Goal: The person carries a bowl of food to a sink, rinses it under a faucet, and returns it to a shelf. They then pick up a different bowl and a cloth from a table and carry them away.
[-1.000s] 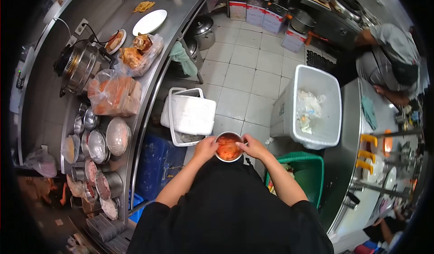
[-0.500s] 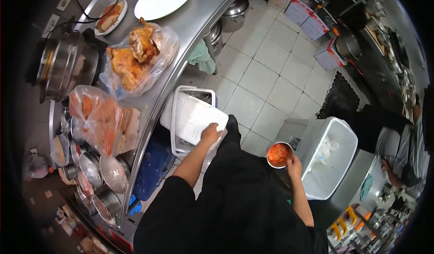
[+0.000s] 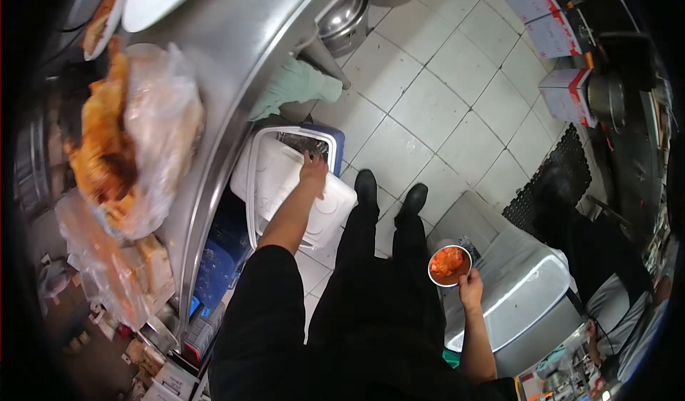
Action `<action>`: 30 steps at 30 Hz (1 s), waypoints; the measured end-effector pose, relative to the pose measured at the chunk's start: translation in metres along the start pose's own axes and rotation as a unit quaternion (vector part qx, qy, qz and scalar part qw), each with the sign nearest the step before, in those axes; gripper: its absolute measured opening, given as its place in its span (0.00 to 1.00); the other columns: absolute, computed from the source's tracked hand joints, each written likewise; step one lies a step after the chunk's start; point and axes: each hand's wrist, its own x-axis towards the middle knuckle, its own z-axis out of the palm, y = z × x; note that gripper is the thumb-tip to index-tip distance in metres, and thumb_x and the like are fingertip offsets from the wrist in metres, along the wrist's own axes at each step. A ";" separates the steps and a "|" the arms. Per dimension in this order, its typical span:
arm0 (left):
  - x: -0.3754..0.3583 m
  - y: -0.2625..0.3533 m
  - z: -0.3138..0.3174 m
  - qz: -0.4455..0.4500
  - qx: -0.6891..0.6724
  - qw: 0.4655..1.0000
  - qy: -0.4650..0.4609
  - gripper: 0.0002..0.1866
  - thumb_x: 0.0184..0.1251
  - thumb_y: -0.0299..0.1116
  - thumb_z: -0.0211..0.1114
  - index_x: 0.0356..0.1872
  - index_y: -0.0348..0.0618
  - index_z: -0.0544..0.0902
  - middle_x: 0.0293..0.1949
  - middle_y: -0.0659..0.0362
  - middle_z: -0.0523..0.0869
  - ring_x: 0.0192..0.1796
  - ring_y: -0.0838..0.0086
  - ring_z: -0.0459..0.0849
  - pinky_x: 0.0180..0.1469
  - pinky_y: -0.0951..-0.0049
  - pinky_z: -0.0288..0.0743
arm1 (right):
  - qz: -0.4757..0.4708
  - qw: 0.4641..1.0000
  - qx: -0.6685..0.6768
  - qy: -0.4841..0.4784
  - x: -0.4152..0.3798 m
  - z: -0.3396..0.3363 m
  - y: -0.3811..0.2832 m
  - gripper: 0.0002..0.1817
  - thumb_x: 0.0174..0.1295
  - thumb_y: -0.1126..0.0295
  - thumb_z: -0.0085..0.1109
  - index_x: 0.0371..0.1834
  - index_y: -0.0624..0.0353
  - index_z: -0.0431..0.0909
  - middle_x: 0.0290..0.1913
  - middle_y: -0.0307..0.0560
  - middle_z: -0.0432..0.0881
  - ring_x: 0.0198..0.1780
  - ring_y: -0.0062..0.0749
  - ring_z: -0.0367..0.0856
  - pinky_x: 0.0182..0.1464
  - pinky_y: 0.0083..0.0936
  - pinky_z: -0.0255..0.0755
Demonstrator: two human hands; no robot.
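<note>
- Head view: the left hand [image 3: 312, 170] lay on the white lid [image 3: 296, 190] of the cooler box [image 3: 330, 143], fingers curled over its far edge.
- The right hand [image 3: 470, 284] gripped the metal bowl [image 3: 449, 265] of red food, low on the right, near the grey bin [image 3: 514, 294].
- Best to keep the bowl flat and lift the lid slowly.

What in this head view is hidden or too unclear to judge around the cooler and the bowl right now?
- Cooler interior: the white lid lies across it, the left hand on its far edge; contents hidden.
- Bowl in the right hand: orange-red food, too small to identify.
- Bagged food on the counter: motion-blurred.
- White bin: contents not visible.
</note>
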 end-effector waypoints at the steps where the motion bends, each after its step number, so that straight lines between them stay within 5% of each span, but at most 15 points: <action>1: 0.005 -0.007 0.002 0.004 -0.019 1.000 0.021 0.60 0.32 0.63 0.81 0.70 0.42 0.69 0.69 0.49 0.72 0.76 0.57 0.63 0.75 0.34 0.43 | 0.001 1.000 0.012 -0.017 0.005 0.002 0.004 0.06 0.62 0.71 0.56 0.34 0.64 0.75 0.25 0.48 0.79 0.28 0.33 0.79 0.34 0.32 0.73; 7: 0.005 -0.045 0.001 0.095 -0.179 0.979 0.026 0.46 0.34 0.62 0.81 0.53 0.42 0.78 0.55 0.49 0.81 0.64 0.54 0.74 0.74 0.49 0.55 | 0.017 1.000 -0.011 -0.010 0.026 -0.006 0.016 0.06 0.62 0.72 0.56 0.36 0.63 0.76 0.25 0.46 0.79 0.28 0.28 0.77 0.35 0.29 0.73; 11: -0.020 -0.059 -0.026 0.065 -0.251 0.964 0.056 0.41 0.37 0.61 0.81 0.48 0.42 0.78 0.51 0.49 0.83 0.61 0.53 0.77 0.71 0.47 0.58 | 0.036 0.999 0.010 -0.012 0.037 -0.014 0.023 0.08 0.64 0.71 0.56 0.39 0.66 0.77 0.27 0.46 0.81 0.27 0.28 0.80 0.32 0.30 0.76; 15: -0.020 -0.094 -0.026 -0.039 -0.338 0.935 0.098 0.45 0.38 0.64 0.81 0.49 0.36 0.78 0.50 0.45 0.85 0.58 0.51 0.81 0.61 0.57 0.72 | 0.022 0.999 0.027 -0.003 0.048 -0.008 0.015 0.09 0.64 0.73 0.52 0.42 0.68 0.77 0.28 0.49 0.83 0.26 0.31 0.84 0.32 0.30 0.80; 18: -0.007 -0.118 0.015 -0.081 -0.357 0.918 0.151 0.48 0.36 0.68 0.78 0.49 0.35 0.78 0.51 0.44 0.84 0.58 0.51 0.82 0.60 0.56 0.73 | 0.033 0.999 -0.030 -0.017 0.049 -0.012 -0.004 0.10 0.64 0.72 0.52 0.43 0.68 0.77 0.29 0.49 0.83 0.27 0.31 0.84 0.32 0.29 0.80; 21: -0.020 -0.125 0.012 -0.076 -0.345 0.931 0.088 0.44 0.38 0.69 0.77 0.46 0.39 0.78 0.48 0.45 0.85 0.54 0.52 0.83 0.58 0.55 0.73 | -0.015 0.996 -0.084 -0.025 0.055 -0.010 0.012 0.10 0.65 0.69 0.54 0.42 0.65 0.78 0.30 0.51 0.85 0.27 0.34 0.84 0.34 0.31 0.78; 30: -0.022 -0.109 0.008 -0.032 -0.342 0.932 0.112 0.35 0.58 0.70 0.62 0.37 0.41 0.82 0.45 0.46 0.86 0.52 0.48 0.82 0.54 0.52 0.72 | 0.013 0.999 0.006 -0.045 0.048 0.005 -0.005 0.09 0.63 0.73 0.56 0.44 0.65 0.78 0.30 0.49 0.84 0.30 0.34 0.84 0.36 0.31 0.78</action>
